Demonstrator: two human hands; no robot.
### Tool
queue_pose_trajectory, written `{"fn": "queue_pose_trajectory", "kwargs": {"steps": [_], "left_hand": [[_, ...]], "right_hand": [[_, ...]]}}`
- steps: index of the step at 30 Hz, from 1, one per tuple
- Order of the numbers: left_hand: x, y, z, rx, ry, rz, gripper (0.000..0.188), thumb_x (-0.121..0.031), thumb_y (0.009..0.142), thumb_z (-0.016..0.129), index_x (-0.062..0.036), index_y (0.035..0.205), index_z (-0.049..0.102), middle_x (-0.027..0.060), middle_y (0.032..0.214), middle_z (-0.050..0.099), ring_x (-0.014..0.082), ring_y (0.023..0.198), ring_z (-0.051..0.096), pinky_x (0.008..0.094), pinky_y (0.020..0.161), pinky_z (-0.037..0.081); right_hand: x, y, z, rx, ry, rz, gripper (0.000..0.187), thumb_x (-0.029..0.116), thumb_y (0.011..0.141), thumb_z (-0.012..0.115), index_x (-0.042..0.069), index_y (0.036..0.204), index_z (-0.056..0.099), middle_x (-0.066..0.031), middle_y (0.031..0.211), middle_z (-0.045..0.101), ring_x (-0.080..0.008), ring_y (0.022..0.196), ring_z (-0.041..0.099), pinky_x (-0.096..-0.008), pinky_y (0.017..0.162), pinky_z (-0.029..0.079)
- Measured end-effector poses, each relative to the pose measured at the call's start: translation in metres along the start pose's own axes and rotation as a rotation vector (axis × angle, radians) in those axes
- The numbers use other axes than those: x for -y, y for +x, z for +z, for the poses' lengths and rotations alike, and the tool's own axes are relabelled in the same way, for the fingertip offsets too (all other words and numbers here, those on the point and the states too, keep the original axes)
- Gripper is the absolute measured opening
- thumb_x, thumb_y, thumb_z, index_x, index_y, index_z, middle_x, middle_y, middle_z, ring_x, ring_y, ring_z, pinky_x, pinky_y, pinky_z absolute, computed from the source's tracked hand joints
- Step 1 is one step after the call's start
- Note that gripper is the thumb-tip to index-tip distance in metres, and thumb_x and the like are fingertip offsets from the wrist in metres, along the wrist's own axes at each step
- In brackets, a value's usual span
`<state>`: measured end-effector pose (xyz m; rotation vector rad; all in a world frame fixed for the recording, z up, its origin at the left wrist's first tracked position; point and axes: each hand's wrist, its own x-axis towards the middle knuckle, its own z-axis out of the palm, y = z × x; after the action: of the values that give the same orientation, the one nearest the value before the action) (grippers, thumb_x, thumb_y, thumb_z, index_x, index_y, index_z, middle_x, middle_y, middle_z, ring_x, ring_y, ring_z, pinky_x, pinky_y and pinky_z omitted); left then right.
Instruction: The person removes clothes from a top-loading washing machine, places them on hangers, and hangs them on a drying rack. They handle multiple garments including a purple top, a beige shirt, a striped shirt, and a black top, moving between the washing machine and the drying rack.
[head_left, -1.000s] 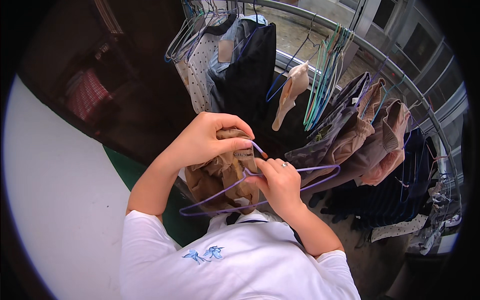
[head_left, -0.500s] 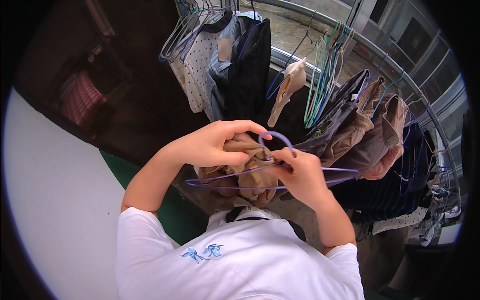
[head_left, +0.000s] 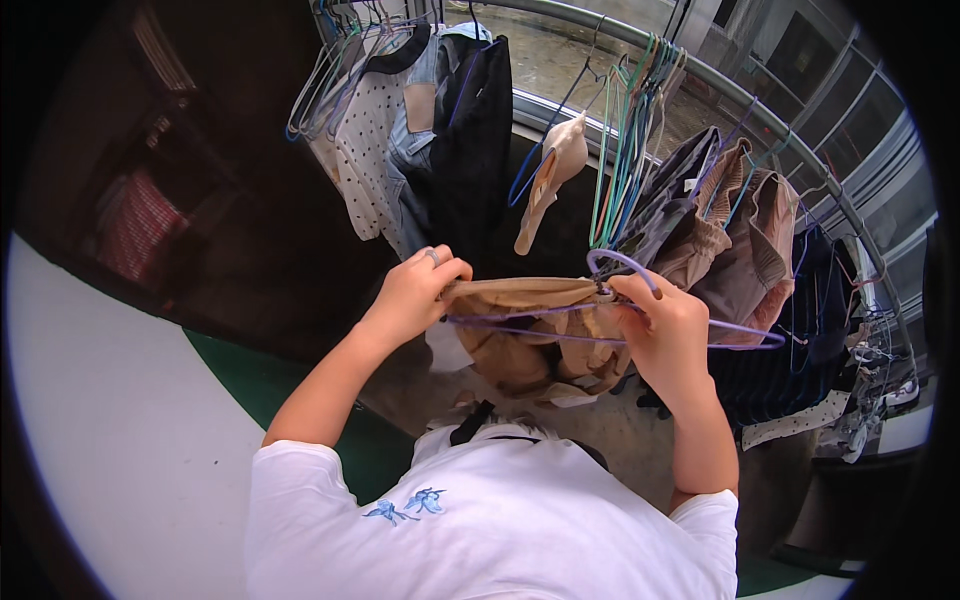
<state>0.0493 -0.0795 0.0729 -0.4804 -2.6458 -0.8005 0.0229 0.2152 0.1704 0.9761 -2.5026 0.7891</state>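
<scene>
The left hand point(head_left: 405, 300) clamps one end of a tan garment point(head_left: 490, 355), well apart from the right hand point(head_left: 672, 335) where half a second ago the two work close together over a bunched wad. The cloth now spans the space between them, its upper edge pulled nearly straight, leaving it opened out along the purple hanger point(head_left: 610, 252) rather than heaped against it. Below the hands, the body sags in soft creases, shadowed brown in places, with a dark gap among its folds. Farther right, the right hand pinches the hanger near its neck, apparently with the cloth's other end; the hook curves above its fingers and one arm juts past it. Whether the hanger's left end sits inside the garment cannot be told.
</scene>
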Motion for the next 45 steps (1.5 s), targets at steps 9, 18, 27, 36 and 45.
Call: {"fn": "queue_pose_trajectory", "kwargs": {"steps": [9, 18, 27, 36, 45], "left_hand": [[-0.024, 0.011, -0.025, 0.171, 0.276, -0.051, 0.043, 0.009, 0.072, 0.064, -0.0102, 0.111, 0.06, 0.0081, 0.103, 0.055, 0.029, 0.096, 0.058, 0.0378, 0.078, 0.052], [-0.022, 0.008, -0.039, 0.349, -0.475, -0.141, 0.058, -0.014, 0.07, 0.08, -0.011, 0.123, 0.058, 0.0051, 0.113, 0.054, 0.0199, 0.093, 0.054, 0.0309, 0.076, 0.051], [-0.04, 0.036, -0.035, -0.186, -0.169, 0.3, 0.024, -0.015, 0.067, 0.083, -0.005, 0.086, 0.072, 0.0029, 0.064, 0.052, 0.0191, 0.056, 0.051, 0.0299, 0.052, 0.04], [-0.067, 0.04, -0.048, -0.033, -0.298, 0.086, 0.014, -0.008, 0.079, 0.076, 0.0018, 0.086, 0.069, 0.0065, 0.062, 0.054, 0.0162, 0.053, 0.048, 0.0276, 0.051, 0.038], [-0.047, 0.013, -0.085, -0.159, -0.22, -0.032, 0.009, -0.003, 0.076, 0.073, 0.0026, 0.083, 0.068, 0.0065, 0.062, 0.053, 0.0168, 0.057, 0.048, 0.0289, 0.053, 0.037]], "right_hand": [[-0.002, -0.003, -0.015, -0.063, -0.132, 0.029, 0.026, 0.0, 0.07, 0.073, 0.005, 0.096, 0.067, -0.0074, 0.079, 0.064, -0.0273, 0.064, 0.062, -0.0331, 0.057, 0.048], [-0.032, -0.009, -0.006, -0.271, 0.133, 0.211, 0.026, -0.006, 0.073, 0.072, 0.0, 0.098, 0.065, -0.0085, 0.082, 0.066, -0.0161, 0.061, 0.056, -0.0268, 0.057, 0.044], [-0.025, 0.003, -0.025, -0.296, 0.432, 0.172, 0.027, -0.004, 0.073, 0.075, 0.0, 0.097, 0.066, -0.004, 0.078, 0.061, -0.0124, 0.066, 0.051, -0.0253, 0.061, 0.042], [-0.05, -0.019, 0.019, -0.711, 0.272, 0.136, 0.013, -0.005, 0.079, 0.07, 0.003, 0.088, 0.064, -0.009, 0.084, 0.064, -0.0246, 0.078, 0.061, -0.0313, 0.072, 0.048], [-0.046, -0.123, 0.097, -0.453, 0.206, 0.141, 0.037, 0.01, 0.067, 0.083, 0.008, 0.082, 0.049, -0.0082, 0.074, 0.048, -0.0273, 0.067, 0.048, -0.0355, 0.06, 0.038]]}}
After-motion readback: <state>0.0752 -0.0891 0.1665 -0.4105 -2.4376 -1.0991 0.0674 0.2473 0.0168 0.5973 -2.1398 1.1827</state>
